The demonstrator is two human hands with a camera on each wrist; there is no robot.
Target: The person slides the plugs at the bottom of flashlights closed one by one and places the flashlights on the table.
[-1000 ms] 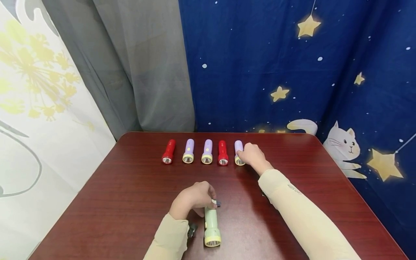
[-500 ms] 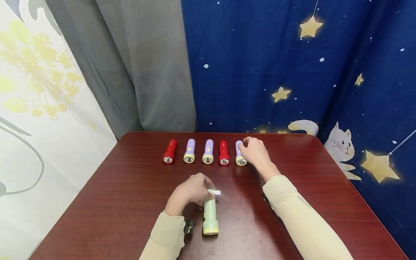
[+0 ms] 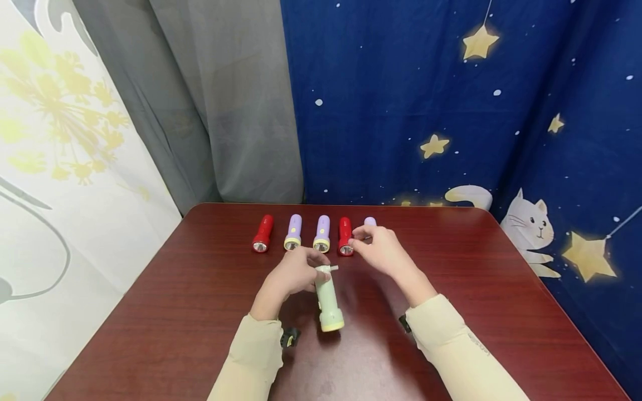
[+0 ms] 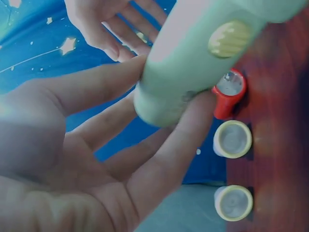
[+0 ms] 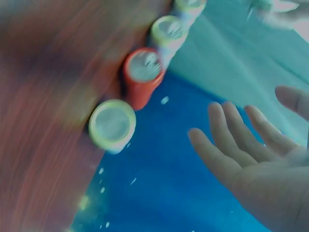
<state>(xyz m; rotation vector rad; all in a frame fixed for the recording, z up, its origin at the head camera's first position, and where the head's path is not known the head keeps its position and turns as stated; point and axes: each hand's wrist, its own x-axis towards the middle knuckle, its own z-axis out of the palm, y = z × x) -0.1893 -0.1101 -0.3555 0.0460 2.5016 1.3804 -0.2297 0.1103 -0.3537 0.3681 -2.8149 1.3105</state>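
Note:
My left hand [image 3: 296, 273] pinches the tail end of a pale green flashlight [image 3: 328, 303] between thumb and fingers. Its yellow-rimmed lamp end points toward me, and a small strap tab sticks out at the tail. In the left wrist view, a ridged yellow switch [image 4: 230, 38] shows on the green body. My right hand [image 3: 383, 253] is empty, its fingers loosely spread as the right wrist view shows. From the head view it overlaps the rightmost purple flashlight [image 3: 370, 221], hiding most of it, with fingertips beside a red flashlight [image 3: 345, 231].
Along the far part of the dark red table [image 3: 190, 312], more flashlights lie in the same row: a red one [image 3: 263, 231] at the left end, then two purple ones, the left [image 3: 294, 228] and the middle [image 3: 322, 229]. Grey and blue curtains [image 3: 381, 100] hang behind the table.
My left hand has carried the green flashlight forward, toward the row, and turned its lamp end slightly right. The right hand has left the rightmost purple flashlight and come nearer and leftward.

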